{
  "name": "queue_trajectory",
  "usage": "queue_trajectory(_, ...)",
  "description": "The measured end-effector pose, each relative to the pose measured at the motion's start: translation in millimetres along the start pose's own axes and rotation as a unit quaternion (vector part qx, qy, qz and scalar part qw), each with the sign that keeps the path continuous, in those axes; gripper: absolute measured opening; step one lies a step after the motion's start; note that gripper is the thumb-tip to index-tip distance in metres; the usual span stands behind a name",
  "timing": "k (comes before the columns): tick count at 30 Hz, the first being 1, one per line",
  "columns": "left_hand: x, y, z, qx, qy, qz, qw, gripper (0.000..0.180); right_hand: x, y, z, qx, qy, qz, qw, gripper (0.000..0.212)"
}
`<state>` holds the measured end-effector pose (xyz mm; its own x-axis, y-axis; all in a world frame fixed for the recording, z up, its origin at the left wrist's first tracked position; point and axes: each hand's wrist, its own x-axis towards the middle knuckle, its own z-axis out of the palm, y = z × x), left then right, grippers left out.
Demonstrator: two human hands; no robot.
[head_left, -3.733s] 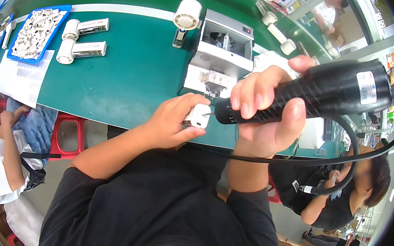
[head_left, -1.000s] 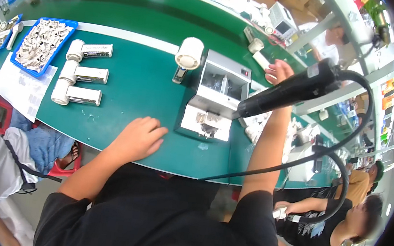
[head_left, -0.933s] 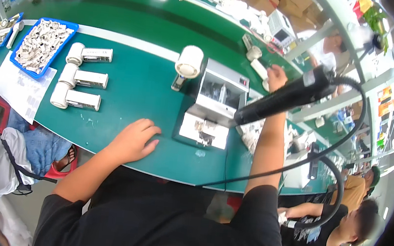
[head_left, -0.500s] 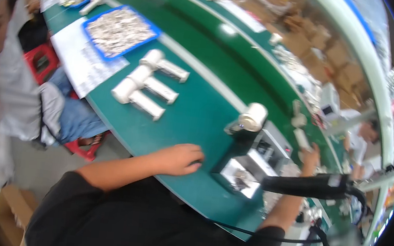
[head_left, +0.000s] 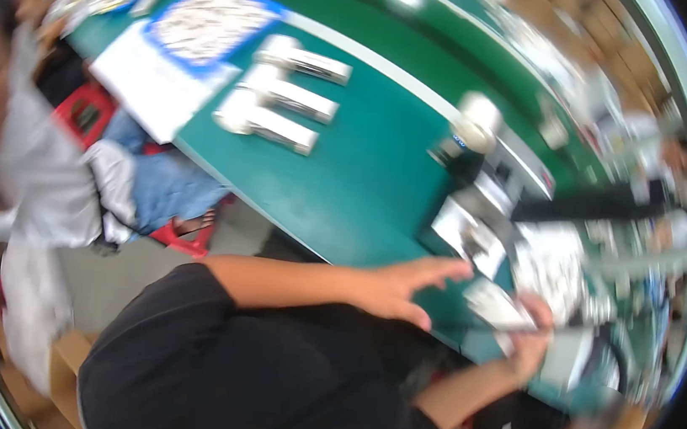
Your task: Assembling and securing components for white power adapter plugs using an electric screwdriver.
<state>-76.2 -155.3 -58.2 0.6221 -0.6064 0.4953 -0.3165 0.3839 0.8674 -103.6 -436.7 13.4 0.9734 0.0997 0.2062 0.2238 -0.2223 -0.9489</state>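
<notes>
My right hand (head_left: 529,333) is closed round a white hair-dryer-shaped device (head_left: 496,306), blurred by motion, at the right front of the green table. My left hand (head_left: 412,286) reaches toward it over the table's near edge, thumb and fingers spread, touching nothing. Just beyond my hands sits a small bench machine (head_left: 470,233) with a shiny metal front. A white cylinder-headed device (head_left: 477,124) is at its far side. To the left, three white hair-dryer-shaped devices (head_left: 268,92) lie in a row, handles pointing right.
A blue tray (head_left: 277,14) of small pale parts stands at the far left beside white paper sheets (head_left: 142,86). A black arm (head_left: 590,210) juts across near the machine. Right of it lies a pile of white parts (head_left: 550,263). A person (head_left: 53,156) sits at the left.
My right hand has come back toward me from the far right with the white device. My left hand has moved right and opened its fingers. The view has shifted.
</notes>
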Motion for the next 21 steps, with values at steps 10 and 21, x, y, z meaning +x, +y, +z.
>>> queue_trajectory(10, -9.6, 44.1, -19.4, -0.024, 0.149, 0.089, 0.984, 0.054, 42.7, 3.4, -5.4, -0.102, 0.119, 0.076, 0.985, 0.017)
queue_trajectory(21, -4.3, 27.2, -32.9, -0.006, 0.200, -0.017, 0.980, 0.057, 79.9, 82.1, -78.0, -0.277, 0.140, 0.090, 0.946, 0.013)
